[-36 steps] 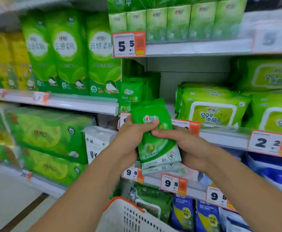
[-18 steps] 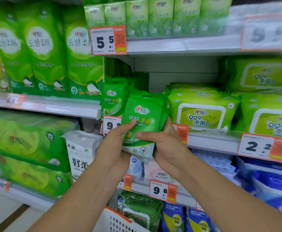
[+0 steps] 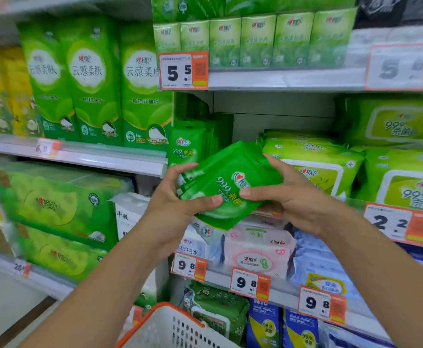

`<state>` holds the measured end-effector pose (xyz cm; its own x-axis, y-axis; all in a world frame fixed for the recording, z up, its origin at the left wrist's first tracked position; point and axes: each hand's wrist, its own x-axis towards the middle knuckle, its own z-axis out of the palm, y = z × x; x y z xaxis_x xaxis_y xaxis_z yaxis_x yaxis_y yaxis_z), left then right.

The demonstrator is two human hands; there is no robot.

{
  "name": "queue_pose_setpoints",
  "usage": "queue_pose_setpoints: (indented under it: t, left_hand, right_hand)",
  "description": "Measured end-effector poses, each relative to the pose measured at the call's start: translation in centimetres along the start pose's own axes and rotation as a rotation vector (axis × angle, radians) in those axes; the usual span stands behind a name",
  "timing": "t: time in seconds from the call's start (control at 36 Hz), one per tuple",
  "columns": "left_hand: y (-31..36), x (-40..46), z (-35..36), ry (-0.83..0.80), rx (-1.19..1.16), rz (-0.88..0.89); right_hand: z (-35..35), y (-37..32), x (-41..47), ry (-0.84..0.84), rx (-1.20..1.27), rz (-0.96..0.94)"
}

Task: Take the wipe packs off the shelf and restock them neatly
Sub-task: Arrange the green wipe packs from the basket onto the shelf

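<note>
The shelf [image 3: 285, 79] in front of me is stocked with big pale green wipe packs [image 3: 313, 167] on the right and a row of small dark green ones [image 3: 188, 144] standing upright at its left end. Between those two I hold a tilted stack of small wipe packs [image 3: 228, 184], just in front of the shelf edge, my left hand [image 3: 178, 204] and right hand [image 3: 290, 197] both clamped on it, thumbs across the front

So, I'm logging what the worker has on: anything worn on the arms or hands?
Nothing shows. The left hand and right hand are bare, without gloves, rings or a watch. Both forearms are uncovered as far as the picture's lower edge; no sleeve comes into view.
</note>
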<state>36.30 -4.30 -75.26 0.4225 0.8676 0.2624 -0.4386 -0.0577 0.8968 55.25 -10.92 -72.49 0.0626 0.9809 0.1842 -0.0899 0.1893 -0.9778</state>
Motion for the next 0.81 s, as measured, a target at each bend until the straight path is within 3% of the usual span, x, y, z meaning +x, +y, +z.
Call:
queue_pose_setpoints:
  t: [0.11,0.31,0.44,0.53,0.67,0.75,0.81]
  left_hand:
    - [1.0,0.1,-0.4,-0.036,0.059,0.088]
    - [-0.4,0.4,-2.0,0.026,0.112,0.093]
    - [-0.7,1.1,-3.1,0.000,0.486,0.119]
    - [-0.1,2.4,-3.1,-0.021,0.942,0.350]
    - [-0.3,5.0,-3.6,0.074,1.140,0.575]
    - [-0.4,7.1,-3.8,0.010,1.337,0.543]
    - [-0.4,8.5,-3.9,-0.067,1.471,0.497]
  right_hand:
    - [0.1,-1.8,0.5,-0.299,0.041,0.017]
    - [2.9,0.4,2.6,-0.132,-0.030,-0.020]
    - [3.0,1.3,2.4,-0.021,-0.091,-0.092]
    - [2.2,0.2,3.0,0.136,-0.385,-0.269]
    - [0.9,-1.5,5.4,0.444,-0.943,-0.485]
    - [0.8,-2.0,7.8,0.490,-1.304,-0.399]
    - [0.8,-3.0,10.2,0.468,-1.373,-0.224]
